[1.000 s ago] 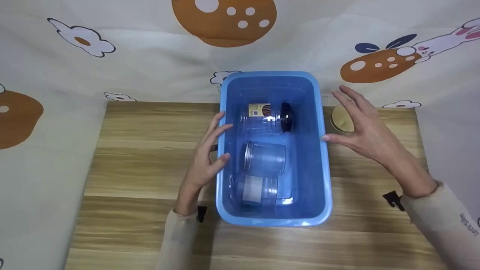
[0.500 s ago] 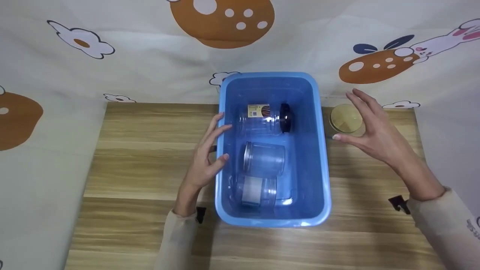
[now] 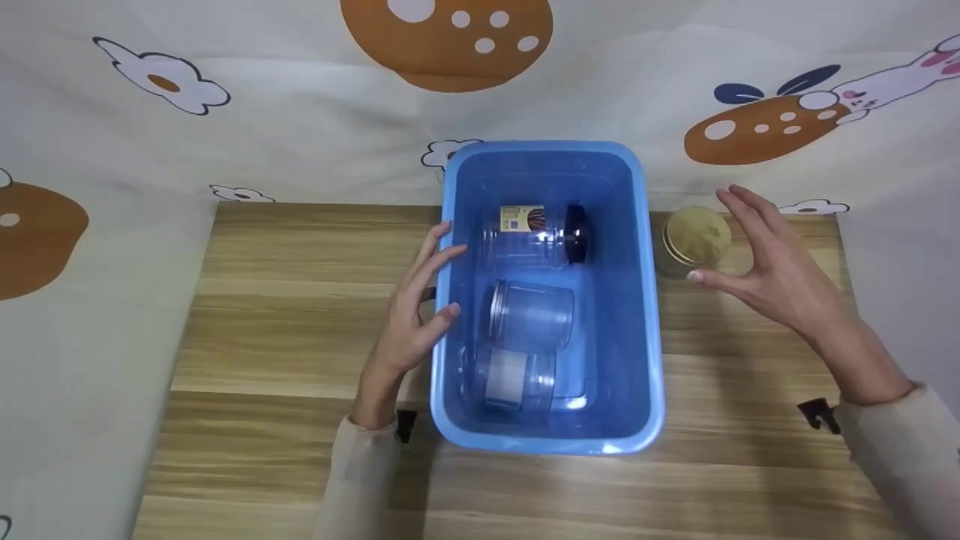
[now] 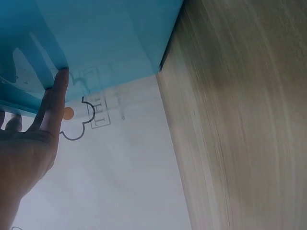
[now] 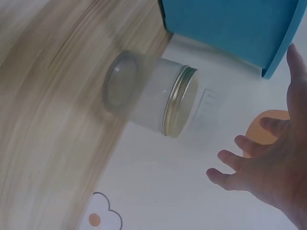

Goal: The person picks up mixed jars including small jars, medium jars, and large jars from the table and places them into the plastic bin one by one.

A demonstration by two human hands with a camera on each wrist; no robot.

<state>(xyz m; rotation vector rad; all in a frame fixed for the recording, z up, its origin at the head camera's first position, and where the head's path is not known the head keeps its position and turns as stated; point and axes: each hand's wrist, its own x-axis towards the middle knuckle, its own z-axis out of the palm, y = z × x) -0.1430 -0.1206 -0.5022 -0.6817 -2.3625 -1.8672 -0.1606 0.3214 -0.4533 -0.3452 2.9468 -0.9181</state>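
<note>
A blue plastic bin (image 3: 649, 360) stands on the wooden table. My left hand (image 3: 409, 315) rests on its left rim, fingers extended and thumb at the edge; in the left wrist view, a straight finger (image 4: 60, 86) lies along the outer wall. To the right of the bin, a clear jar (image 5: 148, 96) with a gold lid (image 3: 697, 236) stands upright. My right hand (image 3: 787, 270) hovers to the jar's right, thumb and fingers spread apart, holding nothing. Inside the bin lie a labelled clear jar with a dark lid (image 3: 576, 234), a silver-lidded jar (image 3: 536, 315) and a white-labelled jar (image 3: 506, 379).
The wooden table (image 3: 300, 322) extends on both sides of the bin. A pale printed cloth (image 3: 300, 112) with orange carrots, flowers and a rabbit hangs close behind the bin and along the sides.
My right hand has moved right, from the bin's right rim to the far side of the gold-lidded jar, which is now more exposed. My left hand has stayed on the left rim.
</note>
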